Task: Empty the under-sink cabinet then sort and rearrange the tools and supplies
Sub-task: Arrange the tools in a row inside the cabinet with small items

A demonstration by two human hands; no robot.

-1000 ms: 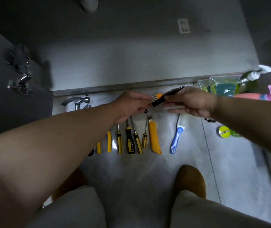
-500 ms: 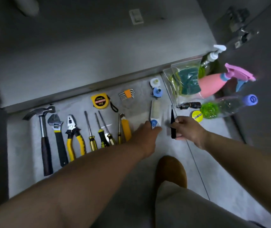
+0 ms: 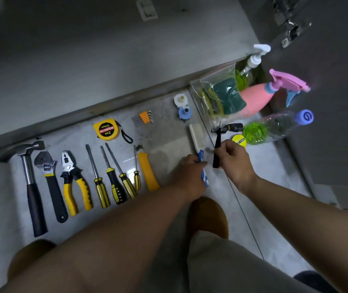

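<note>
Tools lie in a row on the floor: a hammer (image 3: 29,180), an adjustable wrench (image 3: 50,180), yellow pliers (image 3: 74,178), several screwdrivers (image 3: 114,176) and a yellow utility knife (image 3: 147,170). My left hand (image 3: 190,174) grips the blue handle of a white brush (image 3: 196,136) lying right of the knife. My right hand (image 3: 235,161) pinches a thin black pointed tool (image 3: 217,149) just above the floor, right of the brush.
Behind the row lie a yellow tape measure (image 3: 106,130), orange-held hex keys (image 3: 144,117) and two small plastic fittings (image 3: 182,106). At the right stand a bag of sponges (image 3: 221,98), a pink spray bottle (image 3: 259,96), a clear bottle (image 3: 278,125) and yellow tape (image 3: 239,141). The open cabinet floor (image 3: 105,49) lies beyond.
My head turned so the whole tool row shows. Both hands came down from the cabinet edge to the floor; my left hand took the brush handle while my right hand kept the black tool.
</note>
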